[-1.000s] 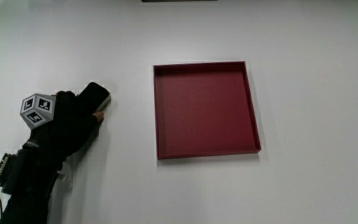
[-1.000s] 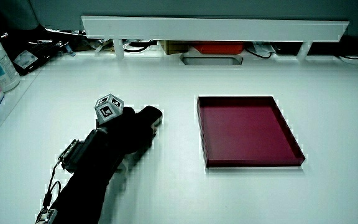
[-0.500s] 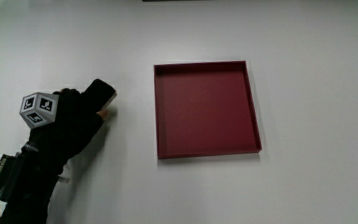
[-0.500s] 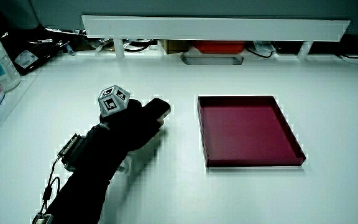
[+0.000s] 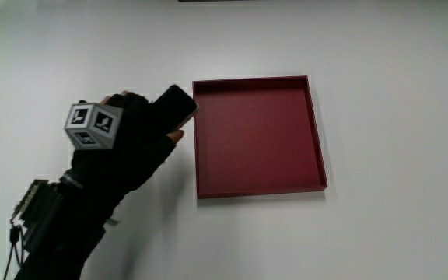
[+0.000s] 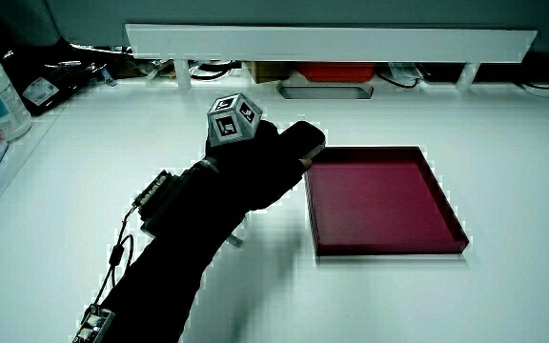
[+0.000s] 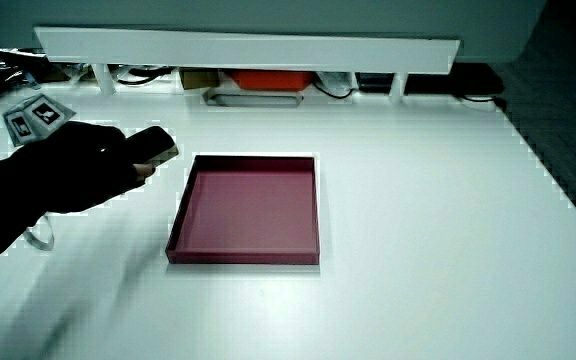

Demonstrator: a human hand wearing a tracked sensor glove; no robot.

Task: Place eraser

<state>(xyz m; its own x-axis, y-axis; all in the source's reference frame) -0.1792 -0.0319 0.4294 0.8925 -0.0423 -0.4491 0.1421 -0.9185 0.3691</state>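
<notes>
A shallow square dark-red tray (image 5: 317, 132) with low upright walls is sitting on the white table (image 5: 395, 93), and nothing is lying inside it. The black-gloved hand (image 5: 127, 140) is hovering just beside the tray's edge, its fingers curling around a dark rectangular eraser (image 5: 176, 107) with a paler end showing in a side view (image 7: 155, 146). The eraser is riding above the table, close to the tray's rim but outside it.

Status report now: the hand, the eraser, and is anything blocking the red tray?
Hand shut on eraser, beside the red tray. Eraser at tray's edge, not yet set down. Nothing in the tray, nothing in the way.
</notes>
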